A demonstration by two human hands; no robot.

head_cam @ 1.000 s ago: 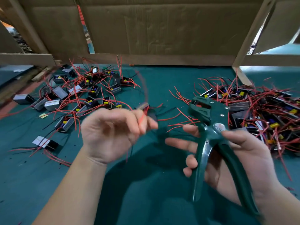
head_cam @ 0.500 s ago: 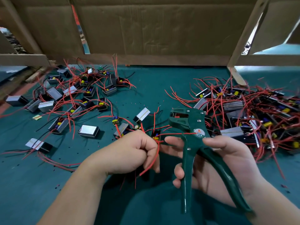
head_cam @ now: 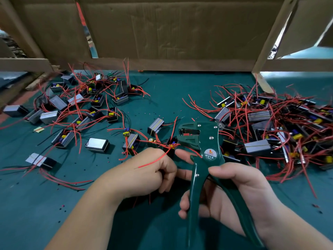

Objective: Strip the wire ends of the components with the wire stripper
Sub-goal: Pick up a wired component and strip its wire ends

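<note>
At lower centre, your left hand (head_cam: 142, 175) clamps its fingers on a red wire (head_cam: 156, 159), your right hand (head_cam: 239, 192) grips the wire stripper (head_cam: 210, 139); next, probably, feed the end in

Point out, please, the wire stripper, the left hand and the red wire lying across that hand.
wire stripper (head_cam: 203, 142): head view, on its green head beside the middle rivet.
left hand (head_cam: 144, 172): head view, on the back of the hand.
red wire (head_cam: 155, 159): head view, on the stretch crossing the left hand.
</note>
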